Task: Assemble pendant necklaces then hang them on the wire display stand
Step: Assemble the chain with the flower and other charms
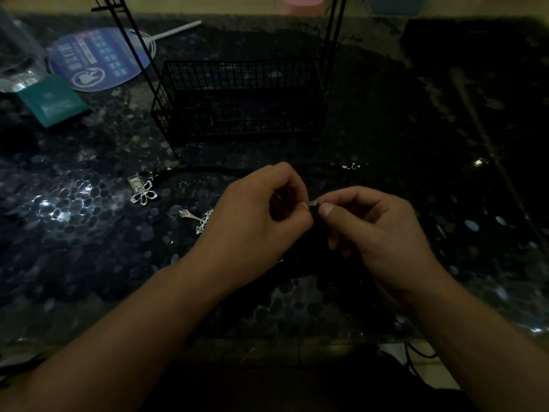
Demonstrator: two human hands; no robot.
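Observation:
My left hand (258, 215) and my right hand (374, 230) meet over the dark table, and both pinch a small silver clasp (315, 202) between thumb and fingertips. A black cord hangs below them, hard to see in the dim light. A silver flower pendant (144, 193) lies to the left, and a silver cross pendant (197, 217) lies beside my left hand. Another black cord (208, 171) stretches across the table behind my hands, with small silver clasp parts (350, 166) at its right end. The black wire display stand (237, 99), with a basket base, stands behind.
A round blue hand fan (98, 59) and a teal packet (53, 99) lie at the back left beside clear plastic (17, 55). The table has a pebble-patterned glossy surface (74, 248). Its front edge runs just below my forearms.

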